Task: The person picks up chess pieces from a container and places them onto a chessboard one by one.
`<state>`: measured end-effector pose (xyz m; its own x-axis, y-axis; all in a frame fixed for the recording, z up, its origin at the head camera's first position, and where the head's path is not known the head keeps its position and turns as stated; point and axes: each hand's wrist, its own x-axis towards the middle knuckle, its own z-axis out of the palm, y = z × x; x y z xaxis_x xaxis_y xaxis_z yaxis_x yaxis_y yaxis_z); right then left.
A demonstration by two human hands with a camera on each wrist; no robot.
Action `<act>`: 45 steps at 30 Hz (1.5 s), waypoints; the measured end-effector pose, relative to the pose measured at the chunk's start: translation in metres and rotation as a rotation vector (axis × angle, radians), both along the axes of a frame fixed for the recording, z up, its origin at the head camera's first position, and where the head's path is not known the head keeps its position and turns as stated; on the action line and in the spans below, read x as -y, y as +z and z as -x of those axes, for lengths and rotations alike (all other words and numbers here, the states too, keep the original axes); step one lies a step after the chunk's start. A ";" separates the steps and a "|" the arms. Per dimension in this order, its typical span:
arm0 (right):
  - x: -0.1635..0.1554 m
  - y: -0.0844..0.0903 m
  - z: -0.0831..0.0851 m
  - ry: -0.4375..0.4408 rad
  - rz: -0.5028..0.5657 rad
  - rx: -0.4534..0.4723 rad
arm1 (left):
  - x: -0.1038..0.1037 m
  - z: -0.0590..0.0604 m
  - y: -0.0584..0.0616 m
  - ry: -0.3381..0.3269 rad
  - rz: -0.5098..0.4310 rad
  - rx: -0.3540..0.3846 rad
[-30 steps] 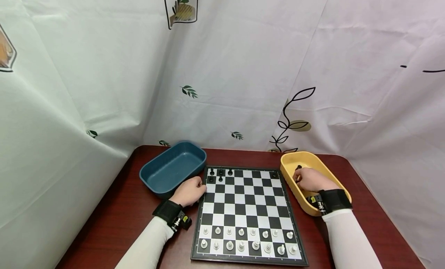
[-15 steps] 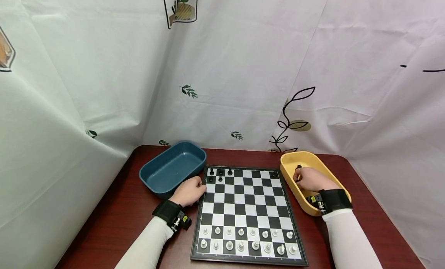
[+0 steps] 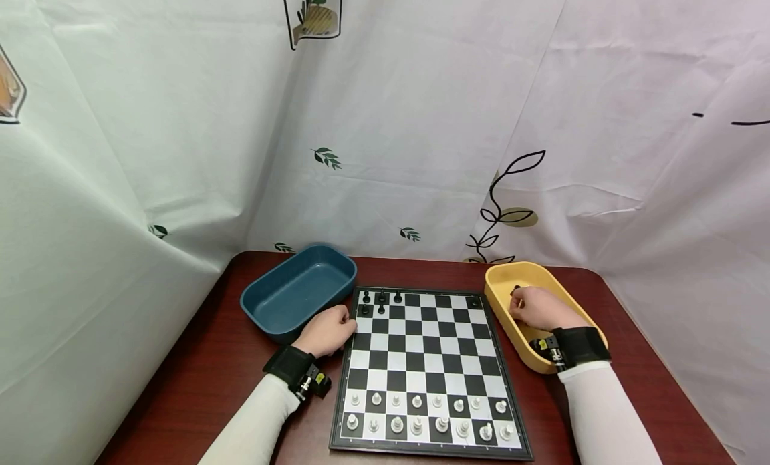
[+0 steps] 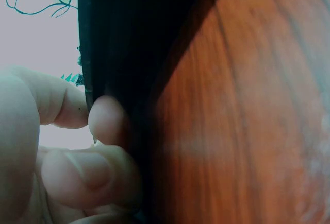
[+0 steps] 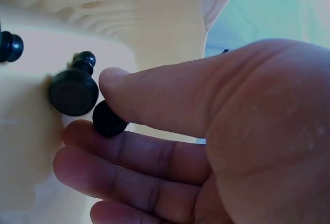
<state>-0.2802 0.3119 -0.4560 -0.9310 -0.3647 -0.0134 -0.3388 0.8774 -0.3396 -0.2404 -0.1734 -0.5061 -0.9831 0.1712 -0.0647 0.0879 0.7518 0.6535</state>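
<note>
My right hand (image 3: 537,307) is inside the yellow tray (image 3: 521,272). In the right wrist view the right hand (image 5: 95,108) pinches a small black chess piece (image 5: 109,121) between thumb and fingers. A second black piece (image 5: 73,91) lies beside it and a third (image 5: 10,46) sits farther left. My left hand (image 3: 329,331) rests at the left edge of the chessboard (image 3: 428,348). In the left wrist view its curled fingertips (image 4: 105,116) grip that dark board edge (image 4: 116,54). Several black pieces (image 3: 380,303) stand in the board's far left corner.
Two rows of white pieces (image 3: 421,413) fill the near side of the board. A blue tray (image 3: 260,298) with nothing in it sits at the far left on the dark red table (image 3: 198,378). White printed curtains close in the back and both sides.
My right hand has shifted slightly farther back inside the yellow tray. The left hand and the board have not moved.
</note>
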 end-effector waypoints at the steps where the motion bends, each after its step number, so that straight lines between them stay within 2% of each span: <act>1: 0.000 0.000 0.000 -0.007 0.000 0.003 | 0.000 0.000 0.000 0.000 -0.002 0.001; 11: -0.004 0.002 -0.003 -0.078 0.040 0.046 | 0.000 -0.001 0.000 -0.001 -0.008 0.010; 25: -0.009 0.002 -0.002 -0.072 0.071 -0.017 | 0.000 -0.001 -0.001 -0.001 0.004 0.002; 28: -0.010 0.006 -0.004 -0.106 0.047 -0.019 | 0.000 0.000 -0.001 0.002 0.007 0.003; 34: -0.009 0.016 -0.006 -0.200 -0.026 -0.149 | 0.000 0.000 -0.001 0.000 -0.003 -0.001; 45: -0.005 0.026 -0.007 -0.229 0.007 -0.319 | -0.001 0.001 0.000 0.004 -0.005 -0.002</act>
<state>-0.2727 0.3172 -0.4296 -0.9452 -0.1458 0.2922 -0.2240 0.9405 -0.2553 -0.2410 -0.1729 -0.5065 -0.9839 0.1675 -0.0621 0.0861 0.7489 0.6571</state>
